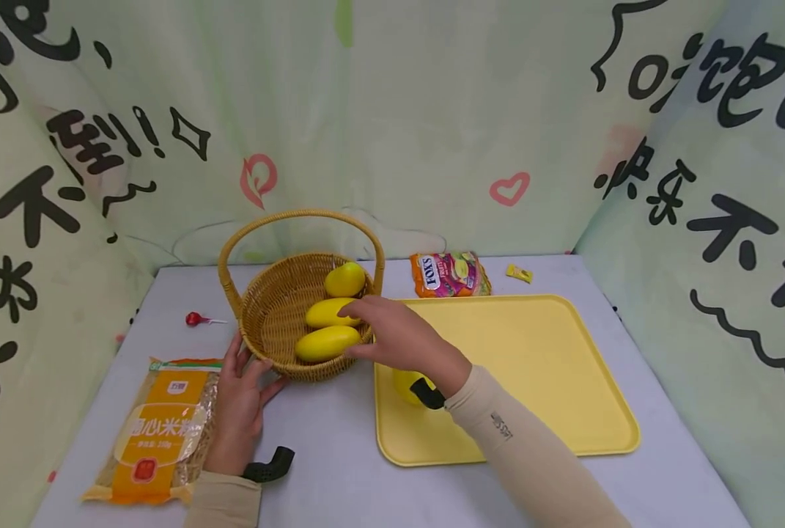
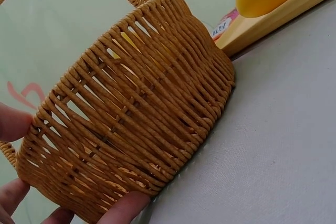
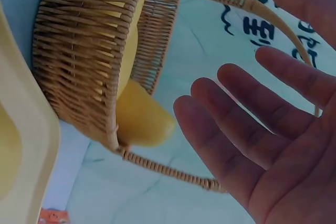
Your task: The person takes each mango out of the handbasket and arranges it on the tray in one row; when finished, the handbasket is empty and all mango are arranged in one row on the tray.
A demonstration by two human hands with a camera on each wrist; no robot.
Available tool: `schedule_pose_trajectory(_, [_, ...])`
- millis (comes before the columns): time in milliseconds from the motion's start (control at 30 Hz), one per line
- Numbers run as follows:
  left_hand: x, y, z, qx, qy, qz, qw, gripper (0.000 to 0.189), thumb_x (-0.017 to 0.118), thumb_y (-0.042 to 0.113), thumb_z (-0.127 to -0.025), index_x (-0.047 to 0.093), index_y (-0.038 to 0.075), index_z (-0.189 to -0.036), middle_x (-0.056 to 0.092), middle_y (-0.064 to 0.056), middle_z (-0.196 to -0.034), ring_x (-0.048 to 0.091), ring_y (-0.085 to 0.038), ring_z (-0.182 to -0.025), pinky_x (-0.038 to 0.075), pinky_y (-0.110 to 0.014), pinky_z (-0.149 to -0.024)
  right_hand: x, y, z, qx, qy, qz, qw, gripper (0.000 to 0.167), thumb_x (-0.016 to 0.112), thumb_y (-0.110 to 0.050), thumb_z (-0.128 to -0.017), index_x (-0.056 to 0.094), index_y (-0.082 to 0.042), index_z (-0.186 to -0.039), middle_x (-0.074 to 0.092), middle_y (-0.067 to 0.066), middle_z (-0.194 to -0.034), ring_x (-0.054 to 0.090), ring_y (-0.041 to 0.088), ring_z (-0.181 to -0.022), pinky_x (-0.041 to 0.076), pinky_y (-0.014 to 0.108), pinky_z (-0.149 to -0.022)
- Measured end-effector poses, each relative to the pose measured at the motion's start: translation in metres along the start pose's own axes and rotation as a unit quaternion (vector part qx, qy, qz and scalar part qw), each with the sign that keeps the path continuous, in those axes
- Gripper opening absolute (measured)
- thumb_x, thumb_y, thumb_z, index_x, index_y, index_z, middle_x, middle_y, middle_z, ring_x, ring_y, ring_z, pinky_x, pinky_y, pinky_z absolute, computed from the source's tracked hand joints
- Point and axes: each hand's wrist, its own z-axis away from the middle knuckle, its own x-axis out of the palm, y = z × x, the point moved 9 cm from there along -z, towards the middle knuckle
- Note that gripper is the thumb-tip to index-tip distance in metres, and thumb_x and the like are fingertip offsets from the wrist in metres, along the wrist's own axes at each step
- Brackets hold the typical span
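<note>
A wicker basket [image 1: 276,293] with an arched handle stands left of the middle of the table, holding three yellow fruits. Two are long and mango-like: the front one [image 1: 326,344] and the middle one [image 1: 326,313]. A rounder yellow fruit [image 1: 345,279] lies behind them. My left hand [image 1: 239,411] rests spread fingers against the basket's near left wall, one fingertip close to the rim. Over the basket's right rim hovers my right hand [image 1: 395,334], fingers extended and apart, its palm bare in the right wrist view.
A yellow tray [image 1: 511,367] lies right of the basket, with another yellow fruit [image 1: 405,383] partly behind my right wrist. Around them lie a snack bag [image 1: 161,433], a red lollipop [image 1: 196,319], a candy bag [image 1: 450,274] and a small yellow wrapped candy [image 1: 519,273].
</note>
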Motion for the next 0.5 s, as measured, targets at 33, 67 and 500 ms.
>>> schedule_pose_trajectory(33, [0.001,0.0,0.0,0.0,0.0,0.0,1.0,0.079,0.051,0.009,-0.106,0.02,0.048,-0.167,0.021,0.001,-0.176,0.047,-0.028,-0.147,0.058,-0.051,-0.104,0.004,-0.001,-0.005,-0.001,-0.01,0.008,0.9999,0.055,0.081,-0.034,-0.094,0.065,-0.011,-0.141,0.068,0.009,-0.138,0.065,0.025,-0.119,0.057,0.04,-0.105])
schedule_pose_trajectory(67, [0.001,0.0,0.0,0.0,-0.001,-0.001,1.0,0.079,0.051,0.009,-0.106,0.019,0.047,-0.167,0.021,0.001,-0.176,0.047,-0.029,-0.147,0.057,-0.052,-0.105,0.007,-0.002,-0.01,-0.002,-0.019,0.012,0.9997,0.055,0.081,-0.034,-0.094,0.065,-0.011,-0.141,0.068,0.009,-0.139,0.064,0.025,-0.12,0.057,0.04,-0.106])
schedule_pose_trajectory(500, [-0.002,-0.001,-0.003,-0.002,0.005,0.0,1.0,0.08,0.053,0.009,-0.105,0.02,0.048,-0.167,0.023,0.0,-0.176,0.048,-0.028,-0.147,0.057,-0.054,-0.104,0.046,-0.003,-0.063,0.021,-0.128,0.079,0.9883,0.053,0.078,-0.036,-0.095,0.066,-0.014,-0.142,0.069,0.005,-0.139,0.062,0.022,-0.123,0.053,0.036,-0.111])
